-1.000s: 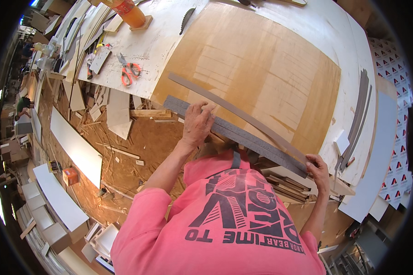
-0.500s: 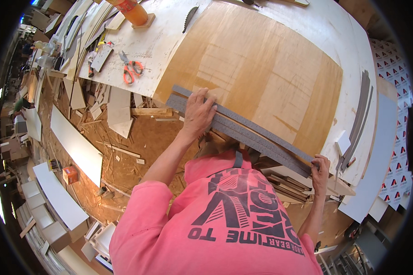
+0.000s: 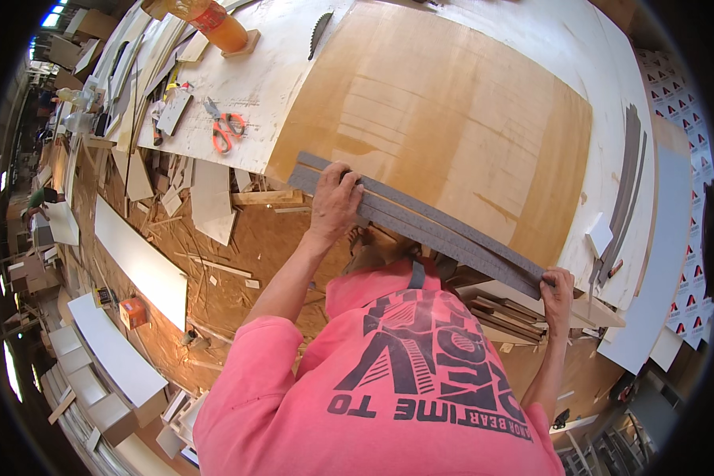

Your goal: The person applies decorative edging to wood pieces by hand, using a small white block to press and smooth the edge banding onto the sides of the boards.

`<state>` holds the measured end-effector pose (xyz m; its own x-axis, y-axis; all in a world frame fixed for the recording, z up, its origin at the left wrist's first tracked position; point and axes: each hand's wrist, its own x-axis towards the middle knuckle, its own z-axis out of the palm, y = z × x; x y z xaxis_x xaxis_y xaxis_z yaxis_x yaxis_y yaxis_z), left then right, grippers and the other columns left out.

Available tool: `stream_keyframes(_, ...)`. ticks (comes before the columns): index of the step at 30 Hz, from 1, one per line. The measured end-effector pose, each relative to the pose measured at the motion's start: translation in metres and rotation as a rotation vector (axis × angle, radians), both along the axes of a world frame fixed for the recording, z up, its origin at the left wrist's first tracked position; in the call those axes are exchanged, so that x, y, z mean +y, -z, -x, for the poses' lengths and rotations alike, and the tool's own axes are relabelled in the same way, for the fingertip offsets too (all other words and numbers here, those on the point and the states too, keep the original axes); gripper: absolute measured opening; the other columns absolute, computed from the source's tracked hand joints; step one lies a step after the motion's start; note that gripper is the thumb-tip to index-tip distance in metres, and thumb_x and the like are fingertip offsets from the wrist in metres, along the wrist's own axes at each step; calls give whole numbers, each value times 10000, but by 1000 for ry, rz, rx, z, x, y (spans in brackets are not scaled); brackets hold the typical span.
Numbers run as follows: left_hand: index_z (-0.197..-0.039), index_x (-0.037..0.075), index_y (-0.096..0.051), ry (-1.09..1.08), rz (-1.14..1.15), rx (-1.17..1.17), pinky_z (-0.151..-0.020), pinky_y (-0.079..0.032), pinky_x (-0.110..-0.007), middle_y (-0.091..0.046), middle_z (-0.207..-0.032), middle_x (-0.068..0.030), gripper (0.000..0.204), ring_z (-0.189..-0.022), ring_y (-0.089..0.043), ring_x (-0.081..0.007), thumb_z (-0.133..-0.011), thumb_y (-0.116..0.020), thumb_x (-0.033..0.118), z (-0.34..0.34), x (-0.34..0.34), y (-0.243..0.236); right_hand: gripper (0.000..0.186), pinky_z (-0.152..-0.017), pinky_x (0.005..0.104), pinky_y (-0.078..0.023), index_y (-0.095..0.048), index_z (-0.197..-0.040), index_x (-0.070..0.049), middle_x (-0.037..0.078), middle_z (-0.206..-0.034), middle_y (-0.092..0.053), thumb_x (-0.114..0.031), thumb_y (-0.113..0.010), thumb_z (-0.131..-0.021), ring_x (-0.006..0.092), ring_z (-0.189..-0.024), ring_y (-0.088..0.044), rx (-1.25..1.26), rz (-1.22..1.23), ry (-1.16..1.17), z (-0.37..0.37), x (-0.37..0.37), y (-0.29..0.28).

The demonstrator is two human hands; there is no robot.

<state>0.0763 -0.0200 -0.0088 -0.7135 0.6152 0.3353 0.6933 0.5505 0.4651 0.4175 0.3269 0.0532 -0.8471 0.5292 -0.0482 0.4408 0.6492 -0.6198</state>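
Several long grey strips [image 3: 436,226] lie together along the near edge of a wooden board [image 3: 452,119] with lighter and darker bands. Toward their left end, my left hand [image 3: 335,206] is closed over the strips, fingertips on the upper one and the thumb side hidden. My right hand [image 3: 558,295] pinches their right end at the board's near right corner. The strips sit close together on the left and overlap near my right hand. Both forearms reach out from pink sleeves.
The board rests on a white worktable [image 3: 278,87]. Orange-handled scissors [image 3: 228,131], a bottle of orange liquid [image 3: 214,24] and a curved toothed blade [image 3: 320,36] lie or stand on its left side. More dark strips [image 3: 623,194] and a small white block [image 3: 600,236] lie right. Wood offcuts [image 3: 213,202] litter the floor.
The light gap between the strips has narrowed. My left hand has slid slightly left and its fingers are drawn closer together. My right hand keeps its grip at the right end.
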Motion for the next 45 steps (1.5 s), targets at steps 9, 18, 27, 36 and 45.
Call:
stream_keyframes(9, -1144, 58, -582, -1, 131, 50, -951, -378, -450, -500, -1105, -127, 344, -1083, -468, -325, -820, -653, 149, 3, -11, -3, 214, -914, 366, -387, -587, -982, -38, 89, -1064, -591, 6, -595, -773, 276, -1067, -488, -39, 32, 53, -8, -9, 10)
stream_keyframes(18, -1154, 64, -581, 39, 155, 156, -985, -356, -442, -494, -1211, -152, 305, -1155, -440, -335, -885, -627, 199, 2, -14, 11, 317, -1007, 408, -350, -625, -1078, -53, 131, -1204, -538, -69, -639, -761, 327, -1148, -468, 56, -116, 156, -19, -3, 36)
stream_keyframes(27, -1171, 73, -593, 11, 162, 67, -992, -345, -440, -498, -1225, -134, 299, -1174, -431, -315, -898, -611, 193, 1, -8, 5, 324, -859, 332, -458, -592, -1169, -42, 114, -1067, -562, -150, -611, -864, 235, -955, -561, 214, 221, 472, -40, -15, 51)
stream_keyframes(36, -1168, 75, -597, -8, 143, 80, -1003, -336, -437, -498, -1233, -134, 297, -1189, -427, -313, -899, -613, 201, 1, -11, 13, 290, -800, 339, -461, -593, -1130, -16, 122, -938, -583, -170, -597, -885, 251, -883, -580, 238, 102, 550, -30, -15, 60)
stream_keyframes(45, -1165, 65, -603, -2, 142, 67, -1020, -325, -446, -483, -1274, -144, 292, -1220, -413, -325, -917, -594, 218, 0, -11, 15, 302, -793, 319, -458, -574, -1143, 1, 107, -950, -595, -177, -590, -900, 199, -877, -574, 351, 68, 615, -31, -21, 91)
